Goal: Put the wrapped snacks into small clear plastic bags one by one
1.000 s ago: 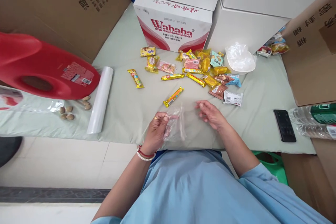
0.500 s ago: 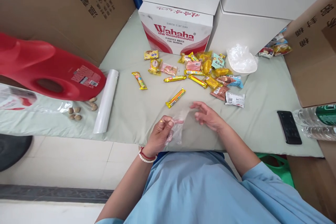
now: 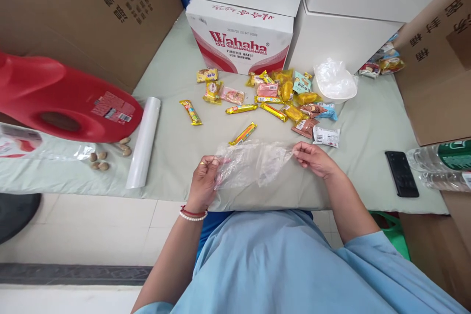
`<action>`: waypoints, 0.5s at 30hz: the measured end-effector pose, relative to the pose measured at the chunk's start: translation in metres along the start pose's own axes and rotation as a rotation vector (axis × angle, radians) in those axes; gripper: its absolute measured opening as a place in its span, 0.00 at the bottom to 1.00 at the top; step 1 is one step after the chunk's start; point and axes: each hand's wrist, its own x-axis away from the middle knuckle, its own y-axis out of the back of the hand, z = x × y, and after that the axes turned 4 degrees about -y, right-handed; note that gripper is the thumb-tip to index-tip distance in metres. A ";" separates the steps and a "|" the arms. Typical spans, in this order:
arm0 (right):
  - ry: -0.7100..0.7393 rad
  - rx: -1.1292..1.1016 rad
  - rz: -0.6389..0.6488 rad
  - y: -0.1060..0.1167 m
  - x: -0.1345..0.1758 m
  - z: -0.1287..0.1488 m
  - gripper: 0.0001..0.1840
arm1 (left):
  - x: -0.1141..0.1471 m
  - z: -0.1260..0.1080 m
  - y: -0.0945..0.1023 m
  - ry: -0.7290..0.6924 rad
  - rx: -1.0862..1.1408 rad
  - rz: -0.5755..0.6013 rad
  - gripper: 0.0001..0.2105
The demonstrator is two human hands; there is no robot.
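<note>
A clear plastic bag [image 3: 253, 164] is stretched between my two hands, just above the front of the cloth-covered table. My left hand [image 3: 204, 179] pinches its left end, where some pink shows through the film. At the opposite end, the fingertips of my right hand [image 3: 312, 158] are closed on the bag's edge. Just beyond the bag lies a yellow snack bar [image 3: 243, 134]. Further back, several wrapped snacks [image 3: 294, 112] are heaped in front of the boxes, and a white packet [image 3: 326, 136] rests nearest my right hand.
On the left are a red jug [image 3: 66, 98], a white plastic roll [image 3: 143, 142] and several nuts [image 3: 98, 161]. A white bowl [image 3: 335, 81] holding clear plastic stands at the back right. A black phone [image 3: 402, 173] and water bottles [image 3: 447, 157] lie right. A Wahaha box [image 3: 243, 39] stands behind.
My right hand has closed on the bag's free edge and moved right. My left hand has shifted left, so the crumpled bag is now spread out between them.
</note>
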 end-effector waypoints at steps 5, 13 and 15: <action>-0.052 0.292 0.064 0.036 0.010 0.012 0.25 | -0.010 0.009 0.003 -0.049 -0.088 0.004 0.21; 0.372 0.610 -0.158 0.027 -0.006 0.040 0.19 | -0.008 0.013 -0.009 -0.106 -0.161 0.007 0.17; 0.437 0.444 -0.085 0.020 -0.001 0.047 0.20 | -0.007 0.012 -0.008 -0.150 -0.157 -0.036 0.17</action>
